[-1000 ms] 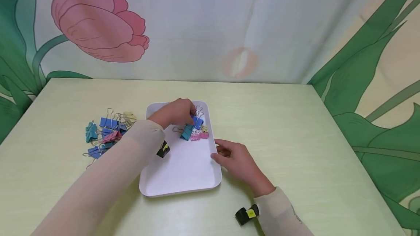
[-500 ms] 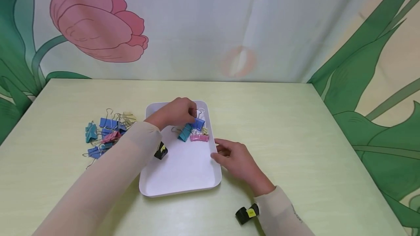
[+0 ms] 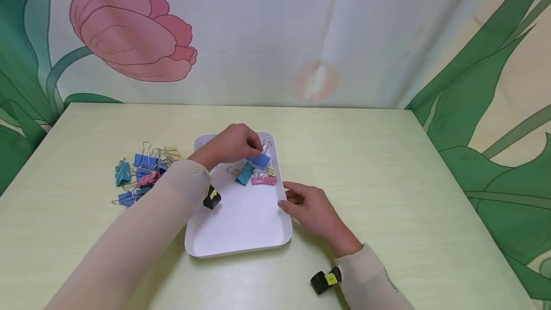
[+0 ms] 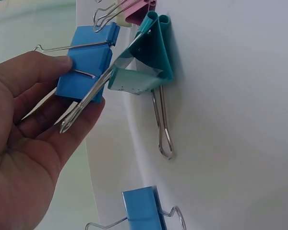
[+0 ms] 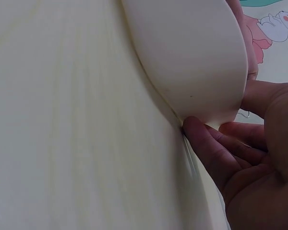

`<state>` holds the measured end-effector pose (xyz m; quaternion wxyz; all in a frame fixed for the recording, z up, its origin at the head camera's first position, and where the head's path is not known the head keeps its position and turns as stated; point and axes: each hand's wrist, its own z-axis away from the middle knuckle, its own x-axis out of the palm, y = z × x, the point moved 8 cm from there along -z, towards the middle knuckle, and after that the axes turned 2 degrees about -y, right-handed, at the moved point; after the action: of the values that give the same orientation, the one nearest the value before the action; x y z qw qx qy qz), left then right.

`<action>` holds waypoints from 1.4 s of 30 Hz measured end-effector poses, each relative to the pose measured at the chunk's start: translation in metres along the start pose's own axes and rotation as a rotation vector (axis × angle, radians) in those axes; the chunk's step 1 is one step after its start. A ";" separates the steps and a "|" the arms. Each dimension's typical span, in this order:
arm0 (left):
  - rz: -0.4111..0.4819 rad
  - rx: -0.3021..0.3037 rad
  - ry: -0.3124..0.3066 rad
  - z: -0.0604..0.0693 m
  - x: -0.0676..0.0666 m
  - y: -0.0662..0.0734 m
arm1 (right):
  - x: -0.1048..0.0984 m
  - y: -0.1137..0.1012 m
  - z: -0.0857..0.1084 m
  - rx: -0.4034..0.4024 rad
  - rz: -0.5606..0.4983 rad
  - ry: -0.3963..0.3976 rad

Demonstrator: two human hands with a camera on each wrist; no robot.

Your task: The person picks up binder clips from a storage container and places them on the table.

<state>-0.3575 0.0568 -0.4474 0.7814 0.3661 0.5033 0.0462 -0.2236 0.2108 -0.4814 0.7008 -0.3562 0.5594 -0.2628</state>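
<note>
My left hand is over the far part of a white tray, pinching a blue binder clip between thumb and fingers. Close by in the tray lie a teal binder clip and a pink binder clip, with part of a yellow one behind the pink. The left wrist view also has another blue clip lower down, hidden from the head view by the left hand or arm. My right hand holds the tray's right edge, its fingertips touching the outer wall.
To the left of the tray, a loose pile of binder clips in blue, teal, pink and yellow lies on the pale wooden table, partly behind the left sleeve. A printed curtain hangs at the table's far edge.
My left hand has shifted slightly right and away from me, and the blue clip it holds has tilted. The pink clip is now in fuller view. My right hand stays at the tray's edge.
</note>
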 end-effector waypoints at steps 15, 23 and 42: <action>0.035 -0.009 0.076 0.018 -0.015 -0.003 | 0.000 0.002 -0.001 0.013 0.010 0.019; 0.032 0.022 0.132 0.034 -0.027 0.001 | 0.001 0.002 -0.002 0.030 0.008 0.012; 0.064 0.051 0.260 0.088 -0.052 0.003 | 0.002 0.000 0.000 0.034 0.025 0.011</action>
<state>-0.3097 -0.0108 -0.3866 0.6980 0.3929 0.5894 0.1055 -0.2229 0.2096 -0.4830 0.7070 -0.3359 0.5629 -0.2656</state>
